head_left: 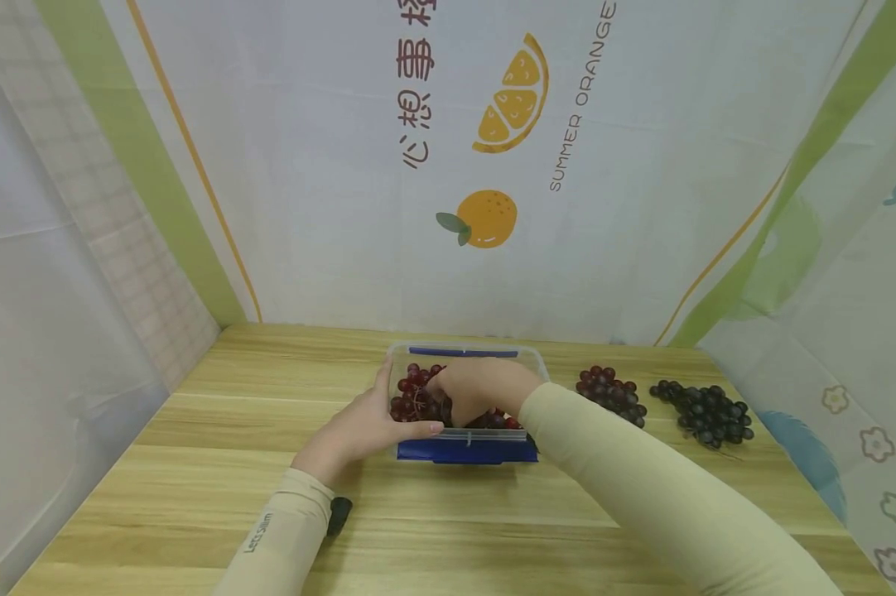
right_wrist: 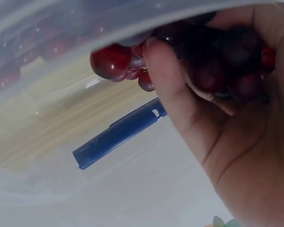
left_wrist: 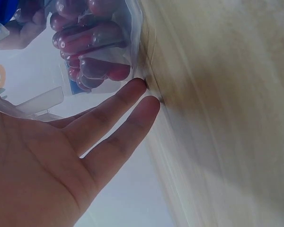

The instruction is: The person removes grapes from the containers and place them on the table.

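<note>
A clear plastic container [head_left: 493, 433] with blue clips stands on the table, with dark red grapes [head_left: 416, 397] inside it. My left hand [head_left: 362, 426] rests against its left side, thumb along the front rim. In the left wrist view, straight fingers [left_wrist: 106, 116] lie beside the clear wall, and grapes [left_wrist: 92, 47] show through it. My right hand [head_left: 485, 385] reaches down into the container from above. The right wrist view shows its fingers and thumb [right_wrist: 168, 75] curled round a bunch of dark grapes [right_wrist: 241, 47]. Part of that bunch is hidden by the hand.
To the right of the container lies a bunch of red grapes [head_left: 608, 393], with a bunch of black grapes [head_left: 712, 414] beyond it. A blue clip flap [head_left: 466, 451] hangs at the container's front. The wooden table [head_left: 217, 463] meets a printed cloth [head_left: 329, 273] at the back.
</note>
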`<state>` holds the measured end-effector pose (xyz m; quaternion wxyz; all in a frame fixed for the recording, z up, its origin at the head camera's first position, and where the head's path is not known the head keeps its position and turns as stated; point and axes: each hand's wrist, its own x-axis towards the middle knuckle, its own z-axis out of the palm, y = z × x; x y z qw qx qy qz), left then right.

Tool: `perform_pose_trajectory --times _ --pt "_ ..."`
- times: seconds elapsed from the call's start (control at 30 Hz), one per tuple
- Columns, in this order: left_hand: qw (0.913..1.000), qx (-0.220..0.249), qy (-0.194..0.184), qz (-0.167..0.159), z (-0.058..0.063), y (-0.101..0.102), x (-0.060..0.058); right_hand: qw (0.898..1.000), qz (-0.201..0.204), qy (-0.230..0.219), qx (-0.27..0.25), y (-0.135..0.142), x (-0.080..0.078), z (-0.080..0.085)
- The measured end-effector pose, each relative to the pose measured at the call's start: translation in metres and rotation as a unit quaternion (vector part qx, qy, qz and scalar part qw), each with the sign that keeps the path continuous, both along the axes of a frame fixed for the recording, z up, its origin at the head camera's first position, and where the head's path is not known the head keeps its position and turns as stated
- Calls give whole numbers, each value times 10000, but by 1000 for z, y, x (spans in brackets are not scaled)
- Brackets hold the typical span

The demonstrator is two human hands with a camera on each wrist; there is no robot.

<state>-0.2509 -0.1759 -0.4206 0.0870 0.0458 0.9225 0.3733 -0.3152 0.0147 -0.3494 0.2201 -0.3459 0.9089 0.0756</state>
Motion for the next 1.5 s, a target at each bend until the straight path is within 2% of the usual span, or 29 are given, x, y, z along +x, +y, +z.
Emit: perform_pose_trajectory --times 0.17,0.33,0.43,0.77,1.03,1.5 --pt "10000 36 -10 10 0 1 -1 9992 -264 86 -295 6 -3 3" --pt "10000 46 -20 7 0 1 0 9948 -757 -56 -681 13 -2 12" --pt "10000 62 -22 14 1 2 0 9922 -885 -68 -881 17 -3 17" --pt "10000 55 -38 40 1 2 2 9839 -1021 -1 -1469 28 -2 27" --pt "9999 98 52 49 0 3 0 9781 -1157 44 -1729 34 -4 32" --pt "9998 -24 61 181 0 3 2 9753 -1186 193 -1854 34 -1 49"
